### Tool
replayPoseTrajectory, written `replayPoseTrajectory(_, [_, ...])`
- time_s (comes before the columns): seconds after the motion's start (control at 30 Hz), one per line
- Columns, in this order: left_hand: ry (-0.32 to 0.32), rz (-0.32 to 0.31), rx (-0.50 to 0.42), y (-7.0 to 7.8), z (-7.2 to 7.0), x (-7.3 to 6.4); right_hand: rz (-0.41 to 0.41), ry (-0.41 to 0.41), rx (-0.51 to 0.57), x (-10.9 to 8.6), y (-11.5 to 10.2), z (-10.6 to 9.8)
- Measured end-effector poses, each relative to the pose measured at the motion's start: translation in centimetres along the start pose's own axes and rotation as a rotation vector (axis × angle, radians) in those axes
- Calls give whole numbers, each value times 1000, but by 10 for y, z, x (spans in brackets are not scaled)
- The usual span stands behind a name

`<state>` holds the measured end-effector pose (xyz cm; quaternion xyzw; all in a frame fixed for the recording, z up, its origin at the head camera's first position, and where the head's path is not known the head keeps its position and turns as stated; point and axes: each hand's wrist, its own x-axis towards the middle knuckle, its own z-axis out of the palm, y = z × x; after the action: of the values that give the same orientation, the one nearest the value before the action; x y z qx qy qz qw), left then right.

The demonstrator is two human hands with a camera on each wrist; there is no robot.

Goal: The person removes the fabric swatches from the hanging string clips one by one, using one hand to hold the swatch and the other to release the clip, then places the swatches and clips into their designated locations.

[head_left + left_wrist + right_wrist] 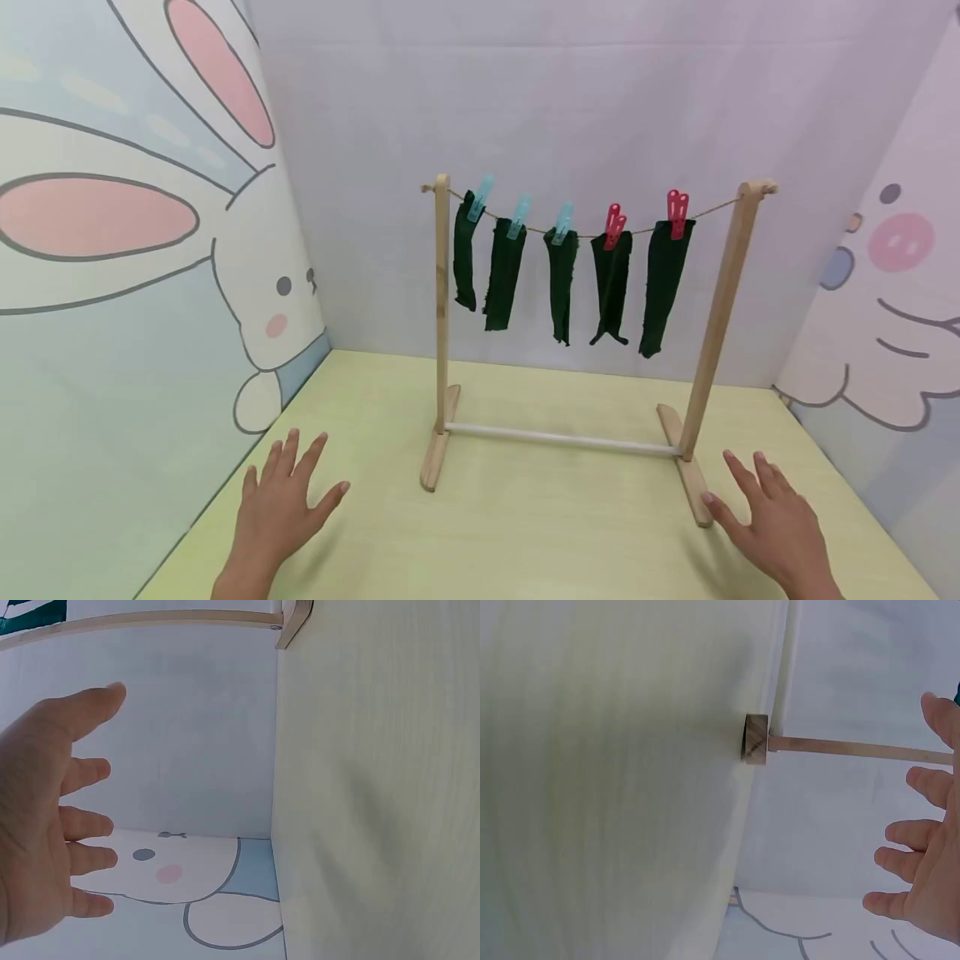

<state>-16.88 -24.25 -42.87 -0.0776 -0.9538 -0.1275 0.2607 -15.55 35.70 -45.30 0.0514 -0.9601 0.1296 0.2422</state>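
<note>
Both hands hover over the table with fingers spread and nothing held. The left hand is left of a small wooden drying rack; the right hand is beside the rack's right foot, its thumb overlapping the foot's front end in the head view. Several dark green cloth strips hang from the rack's string. Three light blue clothespins clip the strips on the left, and red clothespins clip the two on the right.
The pale yellow table meets a plain light backdrop behind the rack. Side panels carry cartoon animals, a rabbit on the left and a pink-cheeked figure on the right. A white bar joins the rack's feet.
</note>
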Motion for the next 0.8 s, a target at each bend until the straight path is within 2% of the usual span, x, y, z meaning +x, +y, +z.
replayPoseTrajectory(0.17, [111, 50, -39, 3, 1, 6, -81, 162, 58, 9, -10, 2])
replayPoseTrajectory(0.23, [155, 76, -52, 5, 3, 9, -96, 187, 83, 14, -15, 0])
replayPoseTrajectory(0.4, [245, 120, -88, 10, 6, 18, -62, 107, 190, 28, -28, -10])
replayPoseTrajectory(0.5, [255, 119, -110, 14, 8, 24, -48, 62, 278, 37, -35, -17])
replayPoseTrajectory(0.57, [258, 110, -118, 16, 9, 26, -58, 60, 330, 42, -40, -20])
replayPoseTrajectory(0.8, [269, 103, -144, 25, 14, 33, -33, 68, 402, 54, -56, -23])
